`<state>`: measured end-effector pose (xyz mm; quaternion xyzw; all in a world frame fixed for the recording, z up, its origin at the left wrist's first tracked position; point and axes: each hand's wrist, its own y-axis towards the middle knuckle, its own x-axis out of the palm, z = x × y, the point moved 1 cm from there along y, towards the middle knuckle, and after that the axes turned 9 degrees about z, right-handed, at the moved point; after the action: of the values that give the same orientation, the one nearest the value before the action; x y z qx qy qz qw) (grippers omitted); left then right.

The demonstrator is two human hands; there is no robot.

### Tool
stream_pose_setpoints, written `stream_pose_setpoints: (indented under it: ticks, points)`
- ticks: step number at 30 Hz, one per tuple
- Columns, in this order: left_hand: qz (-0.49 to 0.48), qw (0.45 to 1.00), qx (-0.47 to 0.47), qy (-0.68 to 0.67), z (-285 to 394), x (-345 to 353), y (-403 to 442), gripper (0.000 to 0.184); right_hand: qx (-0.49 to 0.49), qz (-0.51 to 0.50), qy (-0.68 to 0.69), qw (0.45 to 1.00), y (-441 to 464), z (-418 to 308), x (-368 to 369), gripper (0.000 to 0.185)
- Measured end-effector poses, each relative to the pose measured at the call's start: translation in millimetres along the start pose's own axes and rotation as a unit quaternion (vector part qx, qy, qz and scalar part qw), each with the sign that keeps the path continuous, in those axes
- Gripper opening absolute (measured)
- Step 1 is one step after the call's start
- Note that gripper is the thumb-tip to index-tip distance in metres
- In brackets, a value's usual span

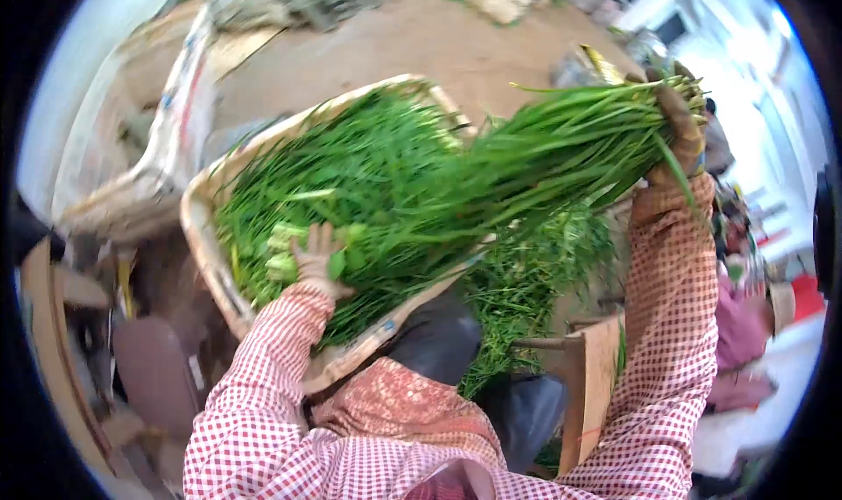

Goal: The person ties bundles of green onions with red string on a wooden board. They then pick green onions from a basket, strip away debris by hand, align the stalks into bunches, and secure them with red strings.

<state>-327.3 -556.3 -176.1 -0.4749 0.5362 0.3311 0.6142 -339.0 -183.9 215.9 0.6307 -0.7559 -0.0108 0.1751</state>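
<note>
My right hand (681,132), in a dark, soiled glove, is raised at the right, wrapped round the pale stem ends of a bunch of garlic chives (574,149). The long green leaves of this bunch trail left and down towards a pale crate (200,224). Inside the crate lies a heap of the same greens (342,162). My left hand (319,259) rests on the heap near the crate's front left side, fingers spread. Pale cut stem ends (283,253) show just beside its fingers. Where the held leaves meet the heap, I cannot tell them apart.
Loose green leaves (535,272) lie right of the crate, near my knees. A wooden stool (589,386) stands by my right arm. At the left are a white-lined container (167,140) and a brown chair back (156,368). A person in pink (741,329) is at the right.
</note>
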Motion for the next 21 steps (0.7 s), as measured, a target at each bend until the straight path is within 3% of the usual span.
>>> stream_pose_setpoints:
  ticks: [3, 6, 9, 12, 13, 14, 16, 17, 18, 19, 20, 21]
  points:
    - [-0.036, 0.998, 0.005, 0.045, 3, -8, 1, 0.123, -0.260, 0.150, -0.081, 0.950, -45, -87, -21, 0.045]
    - [-0.072, 0.997, -0.013, 0.038, 9, -34, -5, 0.131, -0.306, 0.171, -0.092, 0.932, -112, -144, -60, 0.042]
    - [-0.127, 0.990, 0.033, 0.059, 4, -64, -6, 0.134, -0.310, 0.266, -0.194, 0.892, -144, -139, -114, 0.034]
    - [-0.154, 0.982, 0.056, 0.096, 2, -121, 1, 0.113, -0.303, 0.338, -0.238, 0.859, -157, -105, -142, 0.035]
    - [-0.060, 0.988, 0.071, 0.124, 22, -164, -25, 0.094, -0.251, 0.333, -0.115, 0.902, -154, -92, -157, 0.036]
    - [0.129, 0.976, 0.138, 0.110, 31, -176, -41, 0.071, -0.244, 0.218, -0.012, 0.945, -157, -82, -209, 0.039]
    - [0.209, 0.932, 0.288, -0.071, 72, -215, -72, 0.051, -0.208, 0.236, 0.033, 0.949, -174, -65, -216, 0.043]
    - [0.113, 0.900, 0.344, -0.243, 96, -228, -92, 0.048, -0.215, 0.266, 0.025, 0.939, -177, -52, -221, 0.046]
    - [0.008, 0.831, 0.380, -0.406, 122, -238, -114, 0.045, -0.221, 0.297, 0.017, 0.929, -180, -39, -227, 0.050]
    - [-0.207, 0.785, 0.359, -0.460, 150, -250, -133, 0.050, -0.229, 0.339, -0.070, 0.910, -190, -30, -216, 0.050]
    - [-0.336, 0.690, 0.395, -0.504, 174, -243, -141, 0.061, -0.234, 0.344, -0.067, 0.907, -197, -28, -199, 0.050]
    - [-0.462, 0.532, 0.384, -0.596, 202, -219, -148, 0.083, -0.239, 0.350, -0.065, 0.904, -204, -26, -181, 0.049]
